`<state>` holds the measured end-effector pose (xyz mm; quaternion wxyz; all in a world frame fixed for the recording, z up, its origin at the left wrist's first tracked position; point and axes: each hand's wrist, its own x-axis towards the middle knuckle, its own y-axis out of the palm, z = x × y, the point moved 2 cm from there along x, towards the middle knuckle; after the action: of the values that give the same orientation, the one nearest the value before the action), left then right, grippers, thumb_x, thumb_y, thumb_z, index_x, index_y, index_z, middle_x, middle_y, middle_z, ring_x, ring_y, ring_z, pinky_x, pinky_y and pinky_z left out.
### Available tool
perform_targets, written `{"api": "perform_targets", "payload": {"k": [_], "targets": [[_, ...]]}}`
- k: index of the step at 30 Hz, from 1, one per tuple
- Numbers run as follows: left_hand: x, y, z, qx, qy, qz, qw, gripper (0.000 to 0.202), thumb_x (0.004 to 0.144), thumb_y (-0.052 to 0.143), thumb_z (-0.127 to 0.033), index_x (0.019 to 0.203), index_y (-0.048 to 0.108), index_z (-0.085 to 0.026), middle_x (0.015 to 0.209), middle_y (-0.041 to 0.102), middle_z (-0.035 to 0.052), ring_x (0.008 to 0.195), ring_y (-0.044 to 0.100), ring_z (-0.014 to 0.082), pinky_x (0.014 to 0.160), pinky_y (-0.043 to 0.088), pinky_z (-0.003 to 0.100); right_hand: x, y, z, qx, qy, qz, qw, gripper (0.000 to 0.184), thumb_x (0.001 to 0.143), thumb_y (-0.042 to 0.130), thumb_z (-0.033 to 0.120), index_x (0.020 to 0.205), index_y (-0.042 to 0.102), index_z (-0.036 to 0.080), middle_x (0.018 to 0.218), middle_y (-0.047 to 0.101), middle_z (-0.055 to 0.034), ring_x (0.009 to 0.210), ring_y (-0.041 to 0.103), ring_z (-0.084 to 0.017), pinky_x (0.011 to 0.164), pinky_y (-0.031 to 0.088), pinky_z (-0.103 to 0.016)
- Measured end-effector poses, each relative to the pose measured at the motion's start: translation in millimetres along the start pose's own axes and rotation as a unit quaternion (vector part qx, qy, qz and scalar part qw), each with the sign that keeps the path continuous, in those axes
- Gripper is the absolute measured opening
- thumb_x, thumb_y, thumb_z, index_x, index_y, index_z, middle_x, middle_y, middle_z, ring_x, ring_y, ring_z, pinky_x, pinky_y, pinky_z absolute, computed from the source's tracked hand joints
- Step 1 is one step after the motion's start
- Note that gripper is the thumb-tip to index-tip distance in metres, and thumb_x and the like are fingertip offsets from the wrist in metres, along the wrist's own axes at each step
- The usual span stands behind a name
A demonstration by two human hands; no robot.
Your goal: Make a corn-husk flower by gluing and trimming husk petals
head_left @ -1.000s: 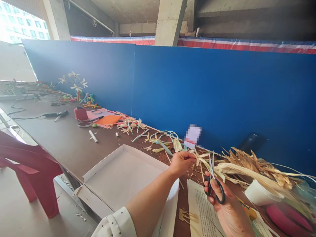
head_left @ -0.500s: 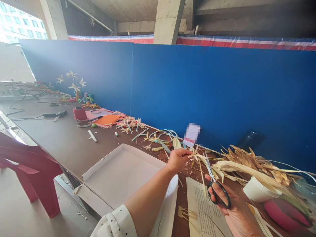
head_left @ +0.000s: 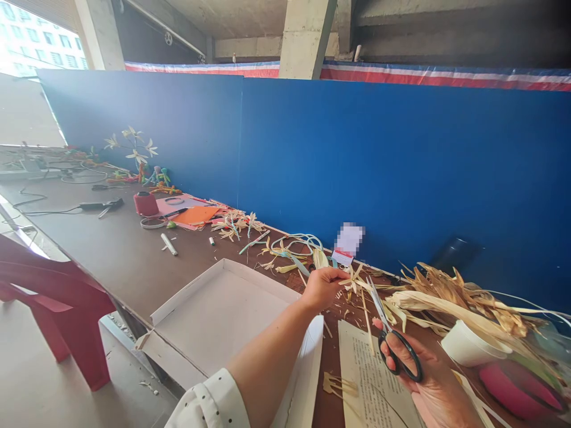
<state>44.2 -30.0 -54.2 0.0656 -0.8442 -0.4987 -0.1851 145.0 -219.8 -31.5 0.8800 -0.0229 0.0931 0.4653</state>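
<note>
My left hand [head_left: 325,288] pinches a pale flower [head_left: 354,278] with narrow petals, apparently made of dried corn husk. In my right hand [head_left: 423,371] is a pair of scissors [head_left: 380,303], with fingers through the black handle loops. Its blades point up and away, their tips close beside the flower's right-hand petal; whether they touch it I cannot tell. Under the flower a thin pale stick [head_left: 368,327] slants down over a printed sheet [head_left: 363,380]. Dried corn husks [head_left: 428,300] lie to the right of the scissors.
A shallow white box lid [head_left: 223,309] lies left of my forearm. At the right are a white cup [head_left: 473,343] and a pink round object [head_left: 517,386]. Finished-looking flowers [head_left: 238,224] and orange paper [head_left: 196,216] sit along the blue partition [head_left: 357,148]. A red chair [head_left: 66,321] stands left.
The view has shifted very slightly. My right hand and the scissors sit a touch farther right and lower; my left hand still pinches the flower in nearly the same place.
</note>
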Motion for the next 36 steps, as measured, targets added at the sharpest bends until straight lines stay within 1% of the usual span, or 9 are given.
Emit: {"api": "perform_targets", "payload": {"k": [5, 9, 13, 20, 29, 33, 36], "targets": [[1, 1.1, 4, -0.007, -0.007, 0.009, 1.0, 0.021, 0.07, 0.07, -0.027, 0.088, 0.074, -0.016, 0.086, 0.072, 0.0035, 0.082, 0.064, 0.0156, 0.077, 0.048, 0.024, 3, -2, 0, 0.0, -0.007, 0.01, 1.0, 0.042, 0.056, 0.083, 0.048, 0.089, 0.076, 0.023, 0.072, 0.06, -0.0027, 0.059, 0.048, -0.014, 0.048, 0.04, -0.024], [1, 1.4, 5, -0.011, -0.005, 0.007, 1.0, 0.02, 0.07, 0.071, -0.027, 0.086, 0.074, -0.016, 0.084, 0.072, 0.0031, 0.08, 0.063, 0.0148, 0.076, 0.048, 0.023, 3, -1, 0, -0.006, 0.003, 0.006, 1.0, 0.045, 0.054, 0.084, 0.048, 0.089, 0.076, 0.023, 0.07, 0.059, -0.0022, 0.058, 0.047, -0.012, 0.049, 0.038, -0.022], [1, 1.6, 5, -0.019, 0.001, 0.009, 1.0, 0.02, 0.07, 0.071, -0.027, 0.085, 0.074, -0.016, 0.081, 0.071, 0.0029, 0.076, 0.062, 0.0136, 0.073, 0.047, 0.022, 0, 0, 2, -0.006, -0.01, -0.006, 1.0, 0.046, 0.053, 0.083, 0.051, 0.089, 0.076, 0.023, 0.07, 0.059, -0.0024, 0.058, 0.047, -0.012, 0.049, 0.037, -0.022], [2, 2.6, 11, -0.014, 0.007, 0.014, 1.0, 0.02, 0.071, 0.07, -0.029, 0.086, 0.074, -0.016, 0.082, 0.071, 0.0036, 0.077, 0.062, 0.0137, 0.072, 0.047, 0.022, 4, -5, 1, -0.016, 0.0, 0.006, 1.0, 0.047, 0.053, 0.084, 0.049, 0.091, 0.076, 0.022, 0.07, 0.059, -0.0033, 0.058, 0.045, -0.012, 0.046, 0.035, -0.023], [2, 1.7, 7, -0.001, 0.018, 0.021, 1.0, 0.017, 0.074, 0.068, -0.026, 0.087, 0.074, -0.017, 0.084, 0.071, 0.004, 0.08, 0.063, 0.0148, 0.076, 0.048, 0.023, 4, -4, 3, -0.028, -0.008, 0.015, 0.999, 0.047, 0.053, 0.083, 0.053, 0.09, 0.076, 0.025, 0.071, 0.059, -0.0015, 0.06, 0.047, -0.011, 0.051, 0.037, -0.021], [1, 2.2, 6, -0.002, 0.006, 0.018, 1.0, 0.017, 0.072, 0.069, -0.026, 0.085, 0.074, -0.016, 0.082, 0.071, 0.0038, 0.078, 0.062, 0.0141, 0.074, 0.047, 0.022, 3, -5, 3, -0.03, -0.02, 0.023, 0.999, 0.045, 0.056, 0.082, 0.052, 0.092, 0.076, 0.026, 0.072, 0.06, -0.0019, 0.062, 0.048, -0.012, 0.052, 0.038, -0.022], [0, 2.3, 4, -0.003, -0.002, 0.018, 1.0, 0.016, 0.072, 0.069, -0.024, 0.085, 0.074, -0.016, 0.082, 0.071, 0.0038, 0.077, 0.062, 0.0138, 0.074, 0.047, 0.022, 3, -5, 3, -0.027, -0.017, 0.018, 0.999, 0.044, 0.054, 0.083, 0.051, 0.09, 0.076, 0.025, 0.072, 0.06, -0.0021, 0.061, 0.047, -0.012, 0.052, 0.039, -0.022]]}}
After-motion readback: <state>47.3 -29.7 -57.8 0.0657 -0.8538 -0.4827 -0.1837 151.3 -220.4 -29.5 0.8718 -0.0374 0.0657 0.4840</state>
